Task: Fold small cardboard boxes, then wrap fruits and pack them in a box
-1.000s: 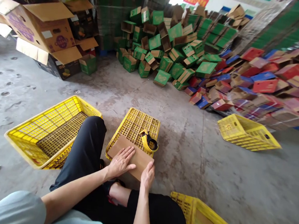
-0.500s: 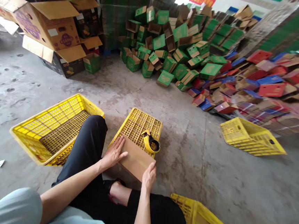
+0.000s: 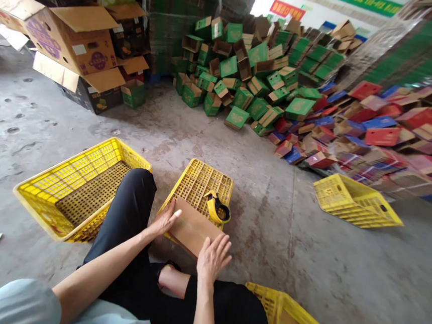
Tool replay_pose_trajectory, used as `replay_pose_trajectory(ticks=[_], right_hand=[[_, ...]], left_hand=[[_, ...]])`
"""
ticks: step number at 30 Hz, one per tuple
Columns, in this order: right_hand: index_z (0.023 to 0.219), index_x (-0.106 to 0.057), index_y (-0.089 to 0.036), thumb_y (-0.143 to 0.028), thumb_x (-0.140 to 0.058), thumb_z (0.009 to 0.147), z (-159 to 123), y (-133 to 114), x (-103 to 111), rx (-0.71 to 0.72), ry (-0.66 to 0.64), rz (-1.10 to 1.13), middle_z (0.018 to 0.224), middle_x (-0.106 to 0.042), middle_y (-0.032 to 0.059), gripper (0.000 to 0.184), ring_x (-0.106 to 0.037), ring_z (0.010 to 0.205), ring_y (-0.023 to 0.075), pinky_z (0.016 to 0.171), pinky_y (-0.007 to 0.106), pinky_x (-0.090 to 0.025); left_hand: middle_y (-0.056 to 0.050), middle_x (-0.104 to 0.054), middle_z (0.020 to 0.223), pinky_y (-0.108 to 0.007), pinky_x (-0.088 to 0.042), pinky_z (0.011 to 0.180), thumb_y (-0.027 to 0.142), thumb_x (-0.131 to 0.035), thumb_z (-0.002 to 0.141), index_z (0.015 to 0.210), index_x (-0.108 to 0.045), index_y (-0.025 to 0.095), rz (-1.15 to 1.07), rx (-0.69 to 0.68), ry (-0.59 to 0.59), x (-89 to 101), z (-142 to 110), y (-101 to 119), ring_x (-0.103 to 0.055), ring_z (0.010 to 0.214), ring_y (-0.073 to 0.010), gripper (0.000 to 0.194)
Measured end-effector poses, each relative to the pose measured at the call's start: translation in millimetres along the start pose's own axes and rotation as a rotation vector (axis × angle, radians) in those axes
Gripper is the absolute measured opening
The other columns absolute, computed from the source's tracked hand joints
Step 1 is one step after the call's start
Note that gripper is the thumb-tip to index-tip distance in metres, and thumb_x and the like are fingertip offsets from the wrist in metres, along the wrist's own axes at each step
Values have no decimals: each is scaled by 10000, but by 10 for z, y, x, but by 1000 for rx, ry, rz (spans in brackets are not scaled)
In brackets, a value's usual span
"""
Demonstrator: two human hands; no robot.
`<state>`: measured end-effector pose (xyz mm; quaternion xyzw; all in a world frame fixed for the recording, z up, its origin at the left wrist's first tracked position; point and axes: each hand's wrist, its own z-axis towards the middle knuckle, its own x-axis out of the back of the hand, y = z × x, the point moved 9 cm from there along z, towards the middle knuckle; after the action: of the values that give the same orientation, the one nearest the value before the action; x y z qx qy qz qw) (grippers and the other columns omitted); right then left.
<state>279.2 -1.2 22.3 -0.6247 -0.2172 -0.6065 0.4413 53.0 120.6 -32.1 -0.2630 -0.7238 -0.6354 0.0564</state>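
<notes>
A flat brown cardboard box [image 3: 193, 226] rests on an upturned yellow plastic crate [image 3: 207, 177] in front of my knees. My left hand [image 3: 164, 220] grips the box's left end, thumb on top and fingers along the edge. Over the right end lies my right hand [image 3: 213, 256], open, its fingers stretched out flat and slightly spread. A yellow and black tape dispenser [image 3: 217, 207] sits on the crate just beyond the box, touched by neither hand.
A yellow basket [image 3: 81, 185] stands at my left, another crate [image 3: 356, 199] farther right. Beside my right knee, a yellow crate [image 3: 275, 298] holds cardboard. Green boxes [image 3: 240, 101] and red and blue boxes [image 3: 382, 136] lie heaped behind; large cartons [image 3: 78, 44] are stacked at back left.
My right hand has gone from holding the box's right corner to lying flat over that end. My left hand has shifted from flat on top to the left edge.
</notes>
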Motion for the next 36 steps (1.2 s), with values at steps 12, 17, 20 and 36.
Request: replay_pose_trajectory(ticks=[12, 17, 20, 36], right_hand=[[1589, -354, -14, -474, -241, 1078, -338, -694, -302, 320, -83, -78, 1642, -343, 262, 697, -291, 1547, 403, 1212, 597, -287], [1593, -408, -167, -450, -388, 1067, -401, -1079, -356, 375, -108, -82, 1672, -284, 257, 597, -271, 1549, 439, 1188, 634, -301], [1584, -428, -263, -431, -452, 1055, -407, -1246, -387, 382, -130, -70, 1686, -270, 235, 555, -263, 1549, 448, 1182, 654, -292], [1385, -678, -266, -445, -294, 1093, -278, -1153, -265, 311, -53, 155, 1590, -467, 135, 515, -411, 1454, 336, 1155, 508, -385]], left_hand=[[-137, -297, 1691, -508, -200, 1301, 763, -250, 995, 1606, -365, 170, -108, 36, 2, 19, 15, -15, -212, 1584, -311, 859], [-152, -314, 1682, -491, -233, 1295, 742, -239, 1007, 1601, -374, 154, -87, 26, 19, 32, 18, -6, -251, 1573, -307, 847], [-138, -355, 1667, -476, -249, 1292, 734, -241, 1011, 1603, -372, 175, -86, -12, 36, 47, 9, 6, -257, 1572, -290, 825], [-137, -391, 1647, -478, -278, 1284, 713, -242, 1024, 1606, -366, 171, -107, -33, 30, 40, 22, -2, -258, 1569, -281, 806]])
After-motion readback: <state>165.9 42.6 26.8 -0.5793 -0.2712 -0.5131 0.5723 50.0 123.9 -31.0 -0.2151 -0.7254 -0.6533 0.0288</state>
